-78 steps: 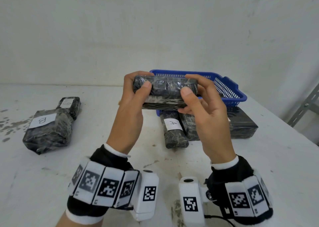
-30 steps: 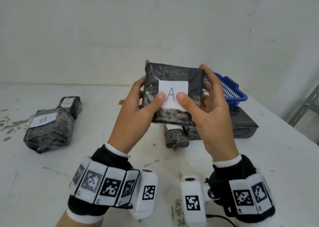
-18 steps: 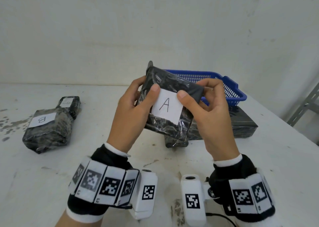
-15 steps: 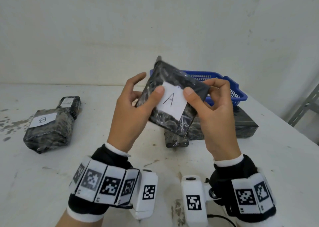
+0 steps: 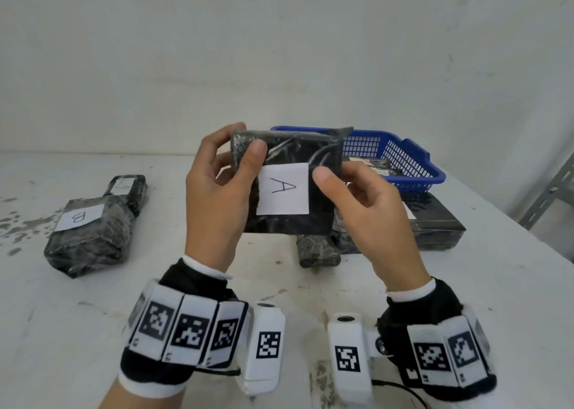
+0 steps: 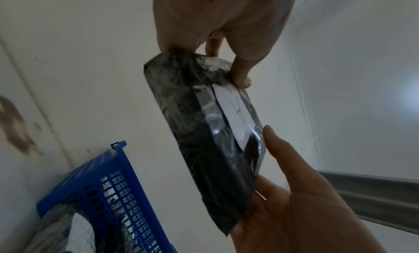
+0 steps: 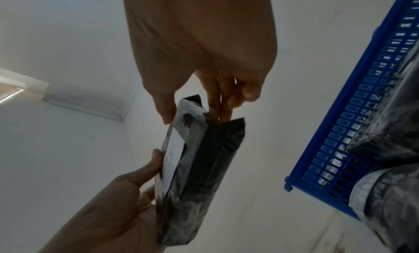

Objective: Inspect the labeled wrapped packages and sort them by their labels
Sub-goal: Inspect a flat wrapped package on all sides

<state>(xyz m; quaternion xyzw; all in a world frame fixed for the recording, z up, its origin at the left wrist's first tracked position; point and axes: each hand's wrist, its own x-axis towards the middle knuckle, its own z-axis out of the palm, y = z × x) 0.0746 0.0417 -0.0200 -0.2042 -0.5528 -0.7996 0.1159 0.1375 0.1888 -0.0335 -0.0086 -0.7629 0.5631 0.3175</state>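
A black film-wrapped package (image 5: 295, 147) with a white label marked A (image 5: 283, 189) is held up above the table's middle, label towards me. My left hand (image 5: 217, 191) grips its left side, thumb on the front near the label's top left corner. My right hand (image 5: 366, 209) pinches its right side, thumb beside the label's top right corner. The left wrist view shows the same package (image 6: 195, 131) edge-on between both hands, as does the right wrist view (image 7: 204, 158). A package labelled B (image 5: 87, 234) lies at the left with a smaller labelled one (image 5: 127, 188) behind it.
A blue basket (image 5: 413, 166) at the back right holds wrapped packages. In front of it lie a small wrapped package (image 5: 316, 250) and a large flat one (image 5: 435, 228), partly hidden by my hands. A grey metal rack post (image 5: 546, 197) stands off the table's right edge.
Both hands turned the package from edge-on to label-front, then from a rightward tilt back to level. The packages on the table have not moved.
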